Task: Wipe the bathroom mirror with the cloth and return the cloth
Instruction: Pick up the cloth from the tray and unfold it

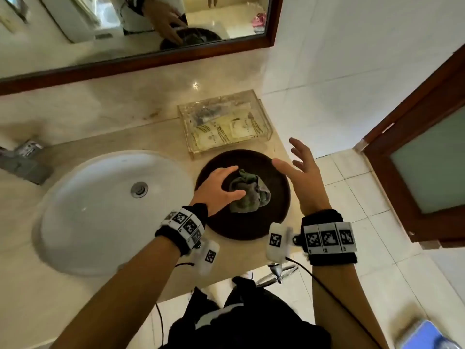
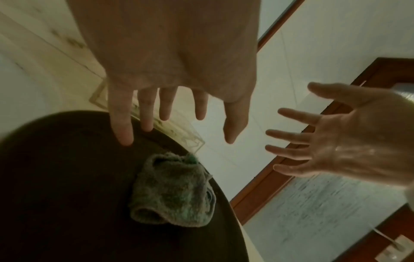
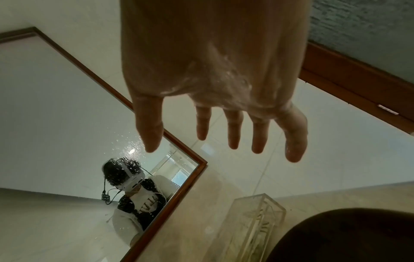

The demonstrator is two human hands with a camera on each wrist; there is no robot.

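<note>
Both hands are up over the tray (image 1: 276,215), and the cloth (image 1: 247,195) lies crumpled in its middle, grey-green on the dark round surface. The left hand (image 1: 220,188) hovers over the cloth's left side, fingers straight and fanned, thumb stretched across the near edge of the cloth; whether the thumb touches it I cannot tell. In the left wrist view that hand (image 2: 179,74) hangs spread above the tray (image 2: 56,177), fingertips (image 2: 124,136) past the cloth (image 2: 172,191) and holding nothing. The right hand (image 1: 303,177) is off to the cloth's right, palm turned inward, fingers splayed wide and raised clear of the tray. From the left wrist it shows as an open palm (image 2: 349,140) with a wet shine on the skin. The right wrist view has the same hand (image 3: 215,76) spread, droplets glinting on it, nothing in its hold.

Beyond the fingertips of both hands sits a clear box (image 1: 226,124) of sachets, just beside the tray's far rim. Left of the left hand is the white sink (image 1: 100,217), set into the marble bench (image 1: 83,114). Farther out, the wood-framed mirror (image 1: 125,26) runs along the wall, and in the right wrist view the mirror (image 3: 67,133) shows water spots near its corner. A door (image 1: 427,172) stands to the right of the right hand.
</note>
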